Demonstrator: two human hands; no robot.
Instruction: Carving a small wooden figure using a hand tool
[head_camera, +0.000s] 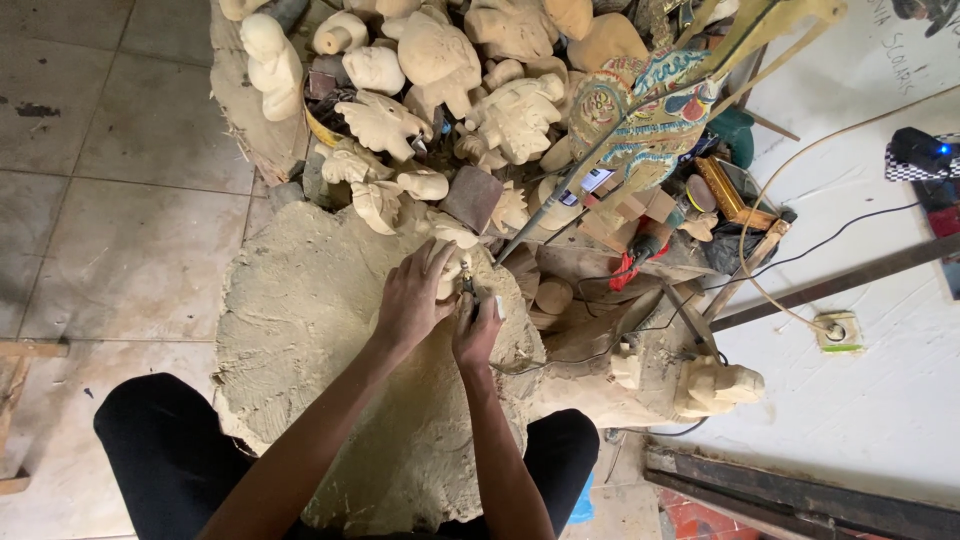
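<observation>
Pale wood carving (449, 272) inside left grip (412, 300)

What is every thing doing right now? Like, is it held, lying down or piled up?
Left hand: wrapped around a pale wooden carving.
Pale wooden carving: held on the dusty work block, mostly hidden.
Right hand: gripping a small tool, pressed to the carving.
Unpainted wooden figures: piled up, untouched.
Painted puppet: lying tilted across the pile.
Dusty work block: covered in sawdust.

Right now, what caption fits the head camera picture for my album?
Left hand steadies a pale wooden carving while the right hand works a small tool on it, beside unfinished carved figures.
</observation>
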